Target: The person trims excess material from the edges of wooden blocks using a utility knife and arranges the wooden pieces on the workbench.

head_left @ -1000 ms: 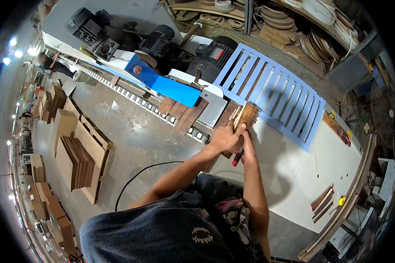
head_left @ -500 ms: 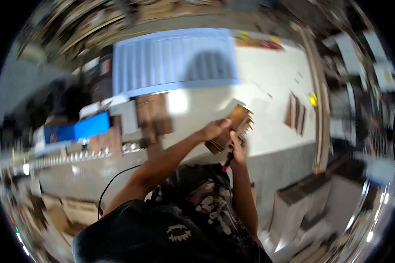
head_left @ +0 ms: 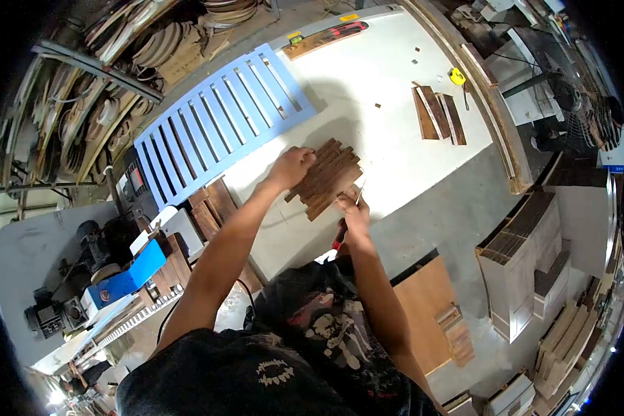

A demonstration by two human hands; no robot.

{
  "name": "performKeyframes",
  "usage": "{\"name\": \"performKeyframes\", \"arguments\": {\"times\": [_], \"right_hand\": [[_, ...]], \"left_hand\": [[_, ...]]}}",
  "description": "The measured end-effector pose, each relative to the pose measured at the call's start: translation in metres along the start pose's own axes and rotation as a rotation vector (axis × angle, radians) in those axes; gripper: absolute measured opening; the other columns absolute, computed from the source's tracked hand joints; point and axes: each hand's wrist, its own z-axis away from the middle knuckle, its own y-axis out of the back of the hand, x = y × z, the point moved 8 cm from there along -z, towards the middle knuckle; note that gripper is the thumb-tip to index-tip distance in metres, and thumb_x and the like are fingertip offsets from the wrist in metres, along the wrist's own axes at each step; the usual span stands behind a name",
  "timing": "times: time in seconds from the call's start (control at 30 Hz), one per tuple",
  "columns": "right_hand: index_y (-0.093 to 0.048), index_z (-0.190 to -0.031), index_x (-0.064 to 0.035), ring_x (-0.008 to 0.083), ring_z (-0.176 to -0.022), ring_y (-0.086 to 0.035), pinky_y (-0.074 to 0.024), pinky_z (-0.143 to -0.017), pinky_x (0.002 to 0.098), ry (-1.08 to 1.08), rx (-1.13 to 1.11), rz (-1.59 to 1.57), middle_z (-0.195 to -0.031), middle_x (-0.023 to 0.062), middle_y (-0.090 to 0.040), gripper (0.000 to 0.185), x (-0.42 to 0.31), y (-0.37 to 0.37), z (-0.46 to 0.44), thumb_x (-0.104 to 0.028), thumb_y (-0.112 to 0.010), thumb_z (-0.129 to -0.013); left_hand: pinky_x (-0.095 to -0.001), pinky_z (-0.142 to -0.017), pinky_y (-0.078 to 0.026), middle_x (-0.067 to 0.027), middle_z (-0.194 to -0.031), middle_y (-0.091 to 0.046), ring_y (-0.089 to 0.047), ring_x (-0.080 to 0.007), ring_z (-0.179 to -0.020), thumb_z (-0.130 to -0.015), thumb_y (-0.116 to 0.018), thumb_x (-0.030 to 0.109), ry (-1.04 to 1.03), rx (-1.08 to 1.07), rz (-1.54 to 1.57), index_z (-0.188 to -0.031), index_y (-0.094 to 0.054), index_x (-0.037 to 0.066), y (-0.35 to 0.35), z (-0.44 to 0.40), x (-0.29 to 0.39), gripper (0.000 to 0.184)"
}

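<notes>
A dark brown panel of staggered wooden strips (head_left: pixel 328 177) is face up over the white table. My left hand (head_left: pixel 292 166) is closed at its upper left edge, fingers curled against the strips. At the lower right edge, my right hand (head_left: pixel 353 213) is closed around a red-and-black handled tool (head_left: pixel 340 234), whose working end I cannot make out. The fingertips of this hand touch or nearly touch the panel.
A blue slatted frame (head_left: pixel 222 121) lies on the table (head_left: pixel 395 76) at left. Several loose wood strips (head_left: pixel 437 114) and a yellow tape measure (head_left: pixel 457 76) are at right. A red spirit level (head_left: pixel 347 30) lies at the far edge. Cabinets (head_left: pixel 527 256) stand at lower right.
The panel has turned from tilted, edge showing, to face up, and shifted slightly left. My left hand moved left and up to its edge; my right hand moved slightly left. The view has rotated.
</notes>
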Motion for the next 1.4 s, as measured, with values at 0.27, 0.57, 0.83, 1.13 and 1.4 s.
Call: {"name": "performKeyframes", "arguments": {"times": [0.27,0.57,0.83,1.13,1.4], "right_hand": [[-0.050,-0.139,0.0112,0.0350,-0.115,-0.071,-0.0558,-0.099,0.0437,0.067,-0.210,-0.170,-0.138,0.0232,-0.065,0.059,0.008,0.031,-0.016,0.008,-0.050,-0.080],[-0.052,-0.135,0.0081,0.0190,-0.068,-0.066,-0.0517,-0.052,0.0332,0.418,0.197,0.355,-0.098,0.0130,-0.072,0.042,-0.073,0.180,-0.093,-0.010,-0.059,-0.098],[-0.054,-0.147,0.0095,0.0365,-0.139,-0.054,-0.0391,-0.118,0.0404,0.704,0.236,0.635,-0.150,0.0265,-0.056,0.074,-0.204,0.180,-0.113,-0.048,-0.067,-0.104],[-0.006,-0.170,-0.0024,0.0306,-0.165,-0.006,-0.0056,-0.132,0.0460,0.630,0.027,-0.046,-0.179,0.0164,-0.006,0.085,-0.059,0.133,-0.026,-0.063,-0.018,-0.112],[-0.006,-0.171,-0.0035,0.0302,-0.164,-0.012,-0.0103,-0.131,0.0441,0.617,0.046,-0.111,-0.178,0.0152,-0.011,0.087,-0.067,0.118,-0.024,-0.065,-0.020,-0.111]], "left_hand": [[-0.0596,-0.102,-0.039,-0.0342,-0.149,-0.038,-0.044,-0.0478,-0.132,-0.060,-0.091,0.064,0.068,0.158,-0.717,-0.164,-0.014,-0.008,-0.040,0.051,0.067,0.149],[-0.0559,-0.118,-0.032,-0.0249,-0.152,-0.040,-0.041,-0.0422,-0.141,-0.048,-0.097,0.034,-0.522,-0.185,-0.676,-0.162,-0.022,-0.004,-0.075,-0.012,0.136,0.142],[-0.0593,-0.131,-0.015,-0.0228,-0.169,-0.027,-0.021,-0.0414,-0.160,-0.054,-0.093,0.014,-0.720,-0.320,-0.737,-0.167,-0.020,0.006,-0.108,-0.024,0.178,0.135],[-0.0412,-0.133,-0.016,-0.0177,-0.179,-0.006,-0.010,-0.0315,-0.164,-0.062,-0.076,-0.008,-0.310,-0.126,0.273,-0.171,0.007,0.015,-0.072,-0.021,0.096,0.140],[-0.0413,-0.131,-0.024,-0.0173,-0.177,-0.017,-0.021,-0.0350,-0.162,-0.066,-0.071,-0.004,-0.427,-0.145,0.333,-0.171,0.004,0.014,-0.102,-0.029,0.105,0.131]]}}
